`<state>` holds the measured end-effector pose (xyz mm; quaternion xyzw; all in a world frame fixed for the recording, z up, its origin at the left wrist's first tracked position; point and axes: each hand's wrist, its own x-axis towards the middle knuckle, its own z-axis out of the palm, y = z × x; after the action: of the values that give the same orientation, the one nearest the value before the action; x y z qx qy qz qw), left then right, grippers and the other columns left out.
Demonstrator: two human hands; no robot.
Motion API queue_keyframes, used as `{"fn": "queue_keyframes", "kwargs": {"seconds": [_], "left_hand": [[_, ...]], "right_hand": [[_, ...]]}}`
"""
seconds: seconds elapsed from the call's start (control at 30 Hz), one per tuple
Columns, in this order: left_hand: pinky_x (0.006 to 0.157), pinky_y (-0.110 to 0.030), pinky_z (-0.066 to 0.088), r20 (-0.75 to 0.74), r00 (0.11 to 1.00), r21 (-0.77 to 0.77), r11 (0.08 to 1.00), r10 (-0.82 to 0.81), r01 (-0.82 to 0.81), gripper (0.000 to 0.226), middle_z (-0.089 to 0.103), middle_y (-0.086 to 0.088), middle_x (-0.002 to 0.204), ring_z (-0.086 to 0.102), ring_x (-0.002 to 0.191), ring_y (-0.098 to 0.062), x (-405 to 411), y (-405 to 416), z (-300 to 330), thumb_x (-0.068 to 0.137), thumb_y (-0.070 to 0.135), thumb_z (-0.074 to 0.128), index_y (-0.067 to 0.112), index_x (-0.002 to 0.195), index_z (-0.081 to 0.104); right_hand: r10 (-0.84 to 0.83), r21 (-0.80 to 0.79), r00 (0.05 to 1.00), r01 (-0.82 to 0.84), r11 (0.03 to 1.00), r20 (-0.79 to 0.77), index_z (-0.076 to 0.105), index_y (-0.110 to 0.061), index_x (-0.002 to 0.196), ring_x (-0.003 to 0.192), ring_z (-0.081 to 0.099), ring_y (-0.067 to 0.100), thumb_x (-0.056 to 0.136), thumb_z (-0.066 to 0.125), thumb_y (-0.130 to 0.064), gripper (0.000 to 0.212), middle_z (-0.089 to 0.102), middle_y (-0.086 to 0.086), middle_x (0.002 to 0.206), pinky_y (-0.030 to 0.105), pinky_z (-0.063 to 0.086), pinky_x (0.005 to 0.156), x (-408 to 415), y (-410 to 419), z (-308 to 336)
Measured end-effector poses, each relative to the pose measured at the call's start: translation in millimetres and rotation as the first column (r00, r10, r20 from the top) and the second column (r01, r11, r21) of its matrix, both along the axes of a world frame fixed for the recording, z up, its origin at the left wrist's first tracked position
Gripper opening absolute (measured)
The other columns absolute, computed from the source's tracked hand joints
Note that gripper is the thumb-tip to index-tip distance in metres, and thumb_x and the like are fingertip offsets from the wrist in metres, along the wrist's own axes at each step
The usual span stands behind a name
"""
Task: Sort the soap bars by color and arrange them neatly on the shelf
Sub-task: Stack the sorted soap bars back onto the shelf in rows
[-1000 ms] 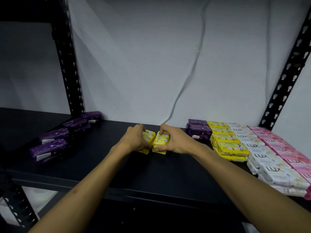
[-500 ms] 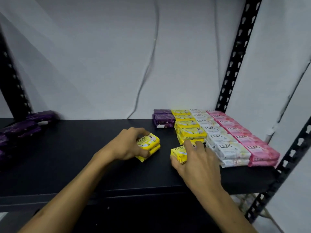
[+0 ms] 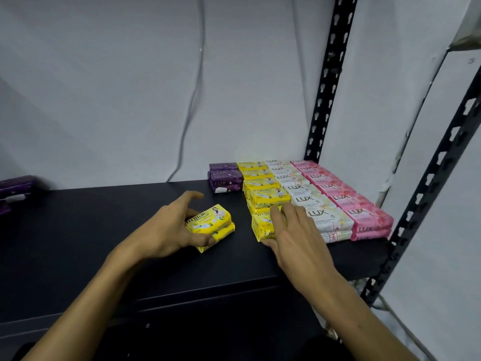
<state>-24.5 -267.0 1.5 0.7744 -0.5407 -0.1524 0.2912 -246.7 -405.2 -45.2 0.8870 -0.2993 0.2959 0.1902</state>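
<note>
The left hand (image 3: pixel 166 230) curls its thumb and fingers round a pair of stacked yellow soap bars (image 3: pixel 212 226), the thumb along the near side and the fingertips behind; the index finger stands out, off the bars. The pair rests on the black shelf (image 3: pixel 78 230), its long axis running from near left to far right. The right hand (image 3: pixel 294 230) lies with straight, slightly spread fingers on the front stack of the yellow row (image 3: pixel 263 194), pressing its top and near end without gripping. That row runs front to back, each bar lying crosswise. Touching its right side are the white row (image 3: pixel 312 201) and then the pink row (image 3: pixel 348 201); a short purple stack (image 3: pixel 225 177) sits at its far left. More purple bars (image 3: pixel 15 188) lie well apart at the shelf's left edge.
</note>
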Motion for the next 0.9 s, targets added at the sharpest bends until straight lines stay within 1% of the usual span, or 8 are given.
{"fn": "queue_keyframes", "kwargs": {"seconds": [0.1, 0.23, 0.37, 0.5, 0.6, 0.7, 0.8, 0.9], "left_hand": [[0.095, -0.029, 0.047, -0.028, 1.000, -0.008, 1.000, 0.010, -0.010, 0.088, 0.061, 0.012, 0.119, 0.059, 0.109, -0.009, 0.4, 0.2, 0.8, 0.067, 0.041, 0.089, 0.035, 0.138, 0.036], [0.090, -0.029, 0.050, -0.047, 0.999, -0.010, 1.000, -0.003, 0.002, 0.076, 0.065, 0.011, 0.120, 0.061, 0.106, -0.006, -0.3, -1.8, -0.5, 0.066, 0.042, 0.090, 0.035, 0.124, 0.040], [0.087, -0.028, 0.051, -0.036, 0.999, -0.028, 0.999, -0.027, 0.026, 0.064, 0.068, 0.013, 0.111, 0.062, 0.102, -0.003, -5.5, -6.8, -1.9, 0.064, 0.044, 0.091, 0.033, 0.109, 0.047], [0.091, -0.029, 0.053, -0.026, 0.997, -0.029, 0.997, -0.067, 0.066, 0.059, 0.066, 0.013, 0.111, 0.062, 0.104, 0.000, -14.0, -10.1, -0.2, 0.063, 0.043, 0.091, 0.031, 0.106, 0.052], [0.095, -0.031, 0.054, -0.036, 0.994, -0.044, 0.994, -0.106, 0.104, 0.056, 0.067, 0.014, 0.113, 0.062, 0.108, 0.001, -20.5, -7.9, 1.3, 0.063, 0.044, 0.092, 0.031, 0.103, 0.054], [0.090, -0.035, 0.056, -0.046, 0.988, -0.075, 0.987, -0.147, 0.143, 0.052, 0.069, 0.014, 0.108, 0.065, 0.102, -0.002, -31.5, -3.7, 1.5, 0.063, 0.042, 0.092, 0.032, 0.100, 0.056], [0.086, -0.036, 0.057, -0.060, 0.982, -0.112, 0.978, -0.182, 0.174, 0.050, 0.070, 0.014, 0.104, 0.067, 0.098, -0.004, -49.6, -4.9, -1.6, 0.064, 0.038, 0.092, 0.031, 0.099, 0.057], [0.080, -0.033, 0.057, -0.030, 0.971, -0.142, 0.963, -0.235, 0.229, 0.049, 0.071, 0.016, 0.100, 0.069, 0.092, -0.005, -73.1, -12.0, -1.5, 0.067, 0.034, 0.092, 0.030, 0.101, 0.057]], "right_hand": [[0.073, -0.041, 0.997, -0.072, 0.997, 0.022, 0.065, -0.009, 0.101, 0.085, 0.054, 0.025, 0.060, 0.093, -0.028, 0.053, 0.060, 0.008, 0.094, 0.034, 0.050, 0.067, 5.5, -16.3, 1.4], [0.084, -0.080, 0.996, -0.084, 0.993, -0.005, 0.068, -0.008, 0.089, 0.080, 0.058, 0.025, 0.058, 0.095, -0.031, 0.047, 0.062, 0.008, 0.088, 0.033, 0.050, 0.062, 14.1, -32.1, 6.9], [0.096, -0.084, 0.992, -0.103, 0.991, -0.082, 0.072, -0.006, 0.092, 0.080, 0.060, 0.024, 0.054, 0.094, -0.039, 0.054, 0.063, 0.008, 0.088, 0.032, 0.051, 0.063, 13.2, -38.4, 11.0], [0.138, -0.076, 0.985, -0.146, 0.986, -0.105, 0.072, -0.003, 0.099, 0.083, 0.061, 0.026, 0.058, 0.093, -0.039, 0.059, 0.063, 0.010, 0.091, 0.033, 0.053, 0.065, 10.4, -44.5, 12.5], [0.177, 0.057, 0.974, -0.170, 0.984, -0.142, 0.065, -0.001, 0.117, 0.095, 0.055, 0.028, 0.073, 0.084, -0.040, 0.061, 0.061, 0.013, 0.105, 0.038, 0.054, 0.076, 5.3, -44.3, 17.1], [0.267, 0.357, 0.963, -0.259, 0.898, 0.026, 0.041, -0.012, 0.147, 0.119, 0.040, 0.019, 0.096, 0.060, -0.038, 0.060, 0.047, 0.003, 0.132, 0.032, 0.041, 0.102, -14.9, -35.1, 21.8], [0.351, 0.473, 0.895, -0.444, 0.761, 0.276, 0.040, -0.030, 0.149, 0.128, 0.036, 0.003, 0.098, 0.060, -0.034, 0.055, 0.046, -0.014, 0.136, 0.027, 0.035, 0.109, -43.1, -10.0, 22.8], [0.445, 0.477, 0.857, -0.514, 0.713, 0.260, 0.038, -0.037, 0.148, 0.138, 0.031, 0.003, 0.095, 0.065, -0.037, 0.059, 0.038, -0.021, 0.143, 0.023, 0.029, 0.113, -60.8, 11.1, 13.8]]}}
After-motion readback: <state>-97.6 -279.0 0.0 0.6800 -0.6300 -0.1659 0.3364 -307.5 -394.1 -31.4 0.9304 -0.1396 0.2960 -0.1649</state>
